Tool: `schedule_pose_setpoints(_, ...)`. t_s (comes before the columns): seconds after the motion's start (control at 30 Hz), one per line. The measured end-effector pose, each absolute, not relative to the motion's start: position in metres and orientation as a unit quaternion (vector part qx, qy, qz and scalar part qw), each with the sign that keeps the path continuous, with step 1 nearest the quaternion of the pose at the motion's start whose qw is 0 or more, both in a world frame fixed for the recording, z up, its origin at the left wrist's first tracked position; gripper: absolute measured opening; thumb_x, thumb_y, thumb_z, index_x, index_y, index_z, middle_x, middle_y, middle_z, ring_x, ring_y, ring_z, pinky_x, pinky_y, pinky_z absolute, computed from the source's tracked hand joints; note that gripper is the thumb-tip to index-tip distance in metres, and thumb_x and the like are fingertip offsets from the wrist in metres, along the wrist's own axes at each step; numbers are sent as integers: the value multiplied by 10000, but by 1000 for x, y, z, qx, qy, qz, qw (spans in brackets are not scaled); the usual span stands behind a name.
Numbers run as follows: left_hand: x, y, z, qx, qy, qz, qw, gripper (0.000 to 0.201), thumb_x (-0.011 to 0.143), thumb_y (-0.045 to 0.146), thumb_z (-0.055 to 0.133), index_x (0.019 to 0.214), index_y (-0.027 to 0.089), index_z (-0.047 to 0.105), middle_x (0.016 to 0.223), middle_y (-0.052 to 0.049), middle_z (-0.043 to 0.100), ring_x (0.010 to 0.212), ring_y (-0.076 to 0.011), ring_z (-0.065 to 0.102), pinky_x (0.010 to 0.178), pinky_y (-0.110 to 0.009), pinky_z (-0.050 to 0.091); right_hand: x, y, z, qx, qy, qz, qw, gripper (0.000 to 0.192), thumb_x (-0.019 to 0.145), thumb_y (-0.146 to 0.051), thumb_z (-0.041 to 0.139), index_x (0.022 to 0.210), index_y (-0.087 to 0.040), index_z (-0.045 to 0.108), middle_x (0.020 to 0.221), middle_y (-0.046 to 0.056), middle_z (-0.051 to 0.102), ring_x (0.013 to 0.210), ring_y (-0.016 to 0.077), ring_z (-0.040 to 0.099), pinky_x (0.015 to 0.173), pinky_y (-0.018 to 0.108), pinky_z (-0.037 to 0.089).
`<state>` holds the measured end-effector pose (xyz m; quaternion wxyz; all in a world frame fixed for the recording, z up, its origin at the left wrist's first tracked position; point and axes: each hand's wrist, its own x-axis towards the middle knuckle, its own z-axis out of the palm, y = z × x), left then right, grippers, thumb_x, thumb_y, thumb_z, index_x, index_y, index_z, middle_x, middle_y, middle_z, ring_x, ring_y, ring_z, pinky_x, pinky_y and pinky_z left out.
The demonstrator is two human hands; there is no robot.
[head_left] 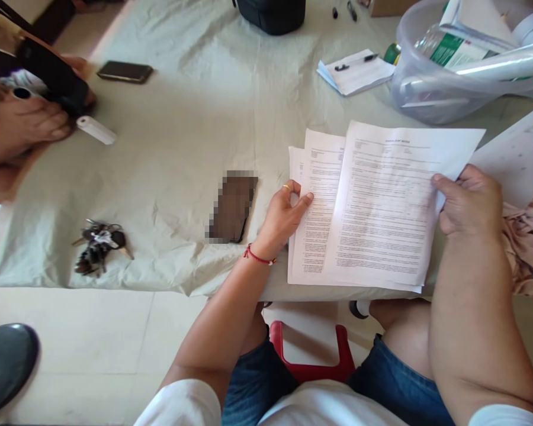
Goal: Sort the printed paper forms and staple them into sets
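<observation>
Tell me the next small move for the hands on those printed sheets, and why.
Probably square the sheets into one stack. The left hand pinches the left edge of the printed sheets and the right hand holds their right edge, yet the pages lie fanned and skewed, the top one tilted over those beneath. A gentle nudge inward from both hands on the table would likely align them.

The left hand (285, 214) wore a gold ring (286, 187) and red thread bracelet (258, 258); white short sleeves (182, 405), blue denim shorts (253, 384).
</observation>
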<state>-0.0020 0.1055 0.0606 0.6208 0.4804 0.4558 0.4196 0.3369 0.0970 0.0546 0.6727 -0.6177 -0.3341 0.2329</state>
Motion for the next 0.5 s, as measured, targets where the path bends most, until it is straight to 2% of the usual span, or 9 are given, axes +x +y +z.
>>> schedule_pose_setpoints(0.27, -2, 109, 51, 505, 462, 440, 581, 348, 966, 386, 789, 909, 263, 469, 899, -12, 714, 808, -183, 682, 701, -307, 548, 332, 98, 58, -620, -339, 254, 660, 309, 547, -187, 816, 854, -214, 839, 868, 1, 837, 729, 171, 721, 762, 345, 631)
schedule_pose_setpoints(0.5, -8, 112, 44, 525, 456, 432, 574, 328, 996, 393, 745, 917, 268, 451, 885, -5, 689, 807, -181, 669, 684, -296, 526, 331, 99, 58, -624, -335, 261, 656, 275, 562, -180, 813, 835, -207, 823, 857, 3, 831, 730, 166, 720, 716, 306, 613)
